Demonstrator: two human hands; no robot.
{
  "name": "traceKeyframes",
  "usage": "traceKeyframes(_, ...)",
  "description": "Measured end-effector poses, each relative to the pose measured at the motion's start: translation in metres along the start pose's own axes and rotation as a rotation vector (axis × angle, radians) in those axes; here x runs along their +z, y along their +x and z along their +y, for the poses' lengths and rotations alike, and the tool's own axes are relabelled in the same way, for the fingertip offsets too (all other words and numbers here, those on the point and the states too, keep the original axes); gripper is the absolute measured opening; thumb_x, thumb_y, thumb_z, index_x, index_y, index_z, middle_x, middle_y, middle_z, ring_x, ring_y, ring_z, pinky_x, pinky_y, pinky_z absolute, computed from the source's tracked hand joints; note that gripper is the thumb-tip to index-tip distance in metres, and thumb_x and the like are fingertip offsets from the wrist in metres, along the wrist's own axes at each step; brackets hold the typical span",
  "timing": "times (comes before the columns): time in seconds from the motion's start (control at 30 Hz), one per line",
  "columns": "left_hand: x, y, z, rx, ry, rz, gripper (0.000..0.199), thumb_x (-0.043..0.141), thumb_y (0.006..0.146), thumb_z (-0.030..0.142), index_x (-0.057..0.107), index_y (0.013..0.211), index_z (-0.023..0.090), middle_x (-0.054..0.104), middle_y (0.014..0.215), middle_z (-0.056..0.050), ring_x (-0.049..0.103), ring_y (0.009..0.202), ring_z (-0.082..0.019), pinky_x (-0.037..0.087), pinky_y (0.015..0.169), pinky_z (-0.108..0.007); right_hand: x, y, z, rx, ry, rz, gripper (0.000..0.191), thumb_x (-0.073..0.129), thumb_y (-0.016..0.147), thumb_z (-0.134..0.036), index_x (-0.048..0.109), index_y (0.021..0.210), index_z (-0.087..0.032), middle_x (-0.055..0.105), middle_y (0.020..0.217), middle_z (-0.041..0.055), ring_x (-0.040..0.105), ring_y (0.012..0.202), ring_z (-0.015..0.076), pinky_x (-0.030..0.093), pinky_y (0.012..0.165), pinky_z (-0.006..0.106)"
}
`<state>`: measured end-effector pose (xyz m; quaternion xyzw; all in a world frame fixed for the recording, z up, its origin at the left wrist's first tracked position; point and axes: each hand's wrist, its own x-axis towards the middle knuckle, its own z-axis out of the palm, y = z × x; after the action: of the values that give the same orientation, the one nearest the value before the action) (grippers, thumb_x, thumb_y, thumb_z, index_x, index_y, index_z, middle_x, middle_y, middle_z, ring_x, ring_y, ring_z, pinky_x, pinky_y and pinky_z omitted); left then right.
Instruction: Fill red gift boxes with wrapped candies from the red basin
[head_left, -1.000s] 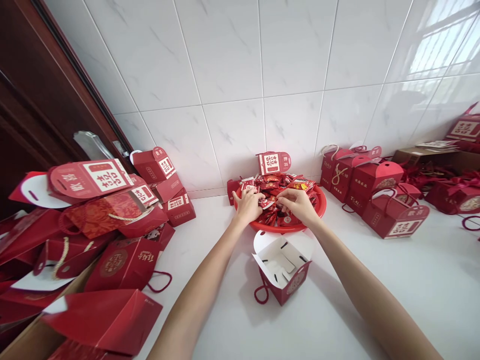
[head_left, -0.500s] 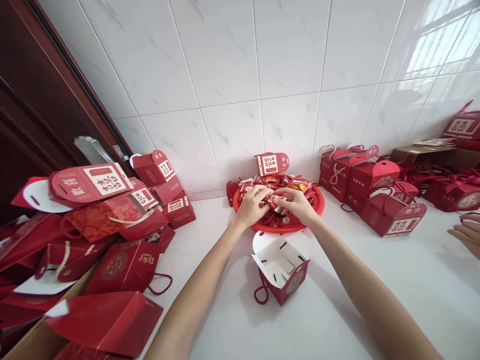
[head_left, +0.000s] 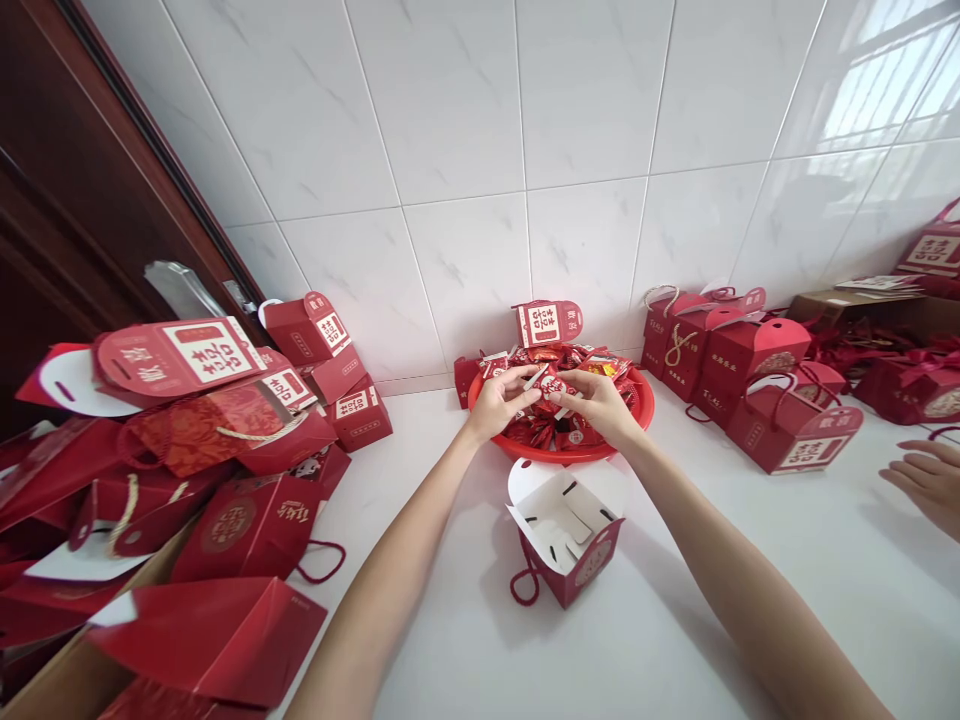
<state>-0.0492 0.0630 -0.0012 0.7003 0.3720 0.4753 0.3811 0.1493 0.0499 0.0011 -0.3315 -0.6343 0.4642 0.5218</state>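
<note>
A red basin [head_left: 643, 410] by the tiled wall holds a heap of red wrapped packets. Over its middle, my left hand [head_left: 502, 402] and my right hand [head_left: 602, 405] are closed on small red-and-white packets [head_left: 551, 384], fingertips near each other. Just in front of the basin stands an open red box [head_left: 570, 540] with a white inside and black slots; nothing lies in it. Its dark red cord hangs at the left side. A small closed box [head_left: 541, 323] rests behind the heap.
On the left, many red boxes [head_left: 217, 640] are piled up, some in a carton. Closed boxes [head_left: 750, 370] stand at the right, with a carton [head_left: 832, 303] of red items beyond. Another person's hand [head_left: 930, 480] is at the right edge.
My left hand has lowered its fingers and now grips a packet with the fingertips. My right hand still holds its packet. The other person's hand has moved slightly inward.
</note>
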Motion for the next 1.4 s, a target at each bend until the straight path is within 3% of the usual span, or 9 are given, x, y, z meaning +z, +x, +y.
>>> traceKeyframes(0.13, -0.001, 0.004, -0.006, -0.068, 0.104, 0.079, 0.032, 0.069, 0.079, 0.025, 0.071, 0.11, 0.016, 0.077, 0.093, -0.007, 0.073, 0.088, -0.021, 0.057, 0.087, -0.036, -0.002, 0.0, 0.001, 0.008, 0.115, 0.191, 0.039, 0.08, 0.064, -0.044, 0.063, 0.09, -0.021, 0.072, 0.09, 0.0029, 0.067, 0.079, 0.0198, 0.057, 0.063, 0.03)
traceKeyframes(0.33, 0.007, 0.015, -0.008, -0.156, 0.478, -0.12, 0.015, 0.076, 0.07, 0.018, 0.077, 0.085, 0.017, 0.076, 0.082, -0.003, 0.07, 0.078, -0.02, 0.055, 0.076, -0.03, -0.003, 0.0, 0.001, 0.071, 0.195, 0.34, 0.037, 0.079, 0.058, -0.036, 0.057, 0.084, -0.024, 0.069, 0.076, -0.0018, 0.066, 0.07, 0.0194, 0.055, 0.057, 0.03)
traceKeyframes(0.6, 0.001, 0.011, -0.006, -0.153, 0.567, 0.322, 0.019, 0.056, 0.091, 0.025, 0.074, 0.095, 0.018, 0.075, 0.09, -0.007, 0.069, 0.086, -0.024, 0.052, 0.083, -0.035, -0.004, -0.002, -0.003, 0.081, 0.271, 0.403, 0.032, 0.076, 0.056, -0.032, 0.061, 0.083, -0.023, 0.07, 0.077, -0.0013, 0.065, 0.068, 0.0178, 0.052, 0.053, 0.028)
traceKeyframes(0.83, 0.003, 0.011, -0.005, 0.001, 0.688, 0.589, 0.034, 0.059, 0.08, 0.005, 0.068, 0.11, 0.017, 0.067, 0.115, -0.014, 0.059, 0.118, -0.029, 0.045, 0.105, -0.044, -0.003, -0.004, -0.004, 0.065, 0.286, 0.415, 0.032, 0.077, 0.056, -0.031, 0.063, 0.083, -0.022, 0.07, 0.078, -0.0006, 0.064, 0.067, 0.0175, 0.053, 0.054, 0.029)
traceKeyframes(0.9, 0.005, 0.009, -0.003, 0.158, 0.741, 0.492, 0.029, 0.058, 0.079, 0.004, 0.072, 0.1, 0.019, 0.068, 0.109, -0.011, 0.06, 0.115, -0.027, 0.046, 0.104, -0.041, -0.002, -0.003, -0.003, 0.07, 0.289, 0.42, 0.032, 0.077, 0.056, -0.032, 0.063, 0.084, -0.022, 0.07, 0.078, -0.0007, 0.063, 0.066, 0.0172, 0.052, 0.053, 0.028)
traceKeyframes(0.97, 0.006, 0.007, -0.001, 0.214, 0.749, 0.232, 0.026, 0.056, 0.08, 0.006, 0.074, 0.093, 0.02, 0.072, 0.103, -0.008, 0.065, 0.106, -0.024, 0.049, 0.099, -0.035, -0.003, -0.002, -0.002, 0.08, 0.281, 0.421, 0.033, 0.076, 0.055, -0.033, 0.063, 0.084, -0.023, 0.069, 0.077, -0.001, 0.062, 0.064, 0.0171, 0.051, 0.052, 0.028)
traceKeyframes(1.13, 0.007, 0.01, 0.005, -0.037, 0.764, -0.418, 0.031, 0.063, 0.08, 0.022, 0.077, 0.107, 0.023, 0.078, 0.104, -0.002, 0.071, 0.095, -0.022, 0.052, 0.087, -0.028, -0.006, -0.001, 0.004, 0.069, 0.195, 0.424, 0.029, 0.075, 0.058, -0.036, 0.06, 0.081, -0.024, 0.069, 0.078, -0.0006, 0.061, 0.065, 0.0178, 0.048, 0.054, 0.029)
traceKeyframes(1.27, 0.01, 0.014, 0.01, -0.131, 0.825, -0.588, 0.053, 0.072, 0.073, 0.035, 0.071, 0.125, 0.024, 0.072, 0.128, -0.004, 0.067, 0.112, -0.027, 0.05, 0.093, -0.028, -0.008, -0.002, 0.005, 0.069, 0.188, 0.412, 0.031, 0.075, 0.06, -0.038, 0.061, 0.083, -0.024, 0.069, 0.081, -0.0003, 0.06, 0.065, 0.0167, 0.046, 0.052, 0.028)
traceKeyframes(1.4, 0.013, 0.015, 0.014, -0.171, 0.812, -0.65, 0.054, 0.071, 0.068, 0.023, 0.073, 0.122, 0.024, 0.072, 0.127, -0.003, 0.067, 0.111, -0.026, 0.05, 0.089, -0.026, -0.007, -0.003, 0.003, 0.083, 0.197, 0.4, 0.032, 0.077, 0.059, -0.038, 0.06, 0.083, -0.024, 0.068, 0.081, -0.0005, 0.06, 0.066, 0.017, 0.046, 0.052, 0.027)
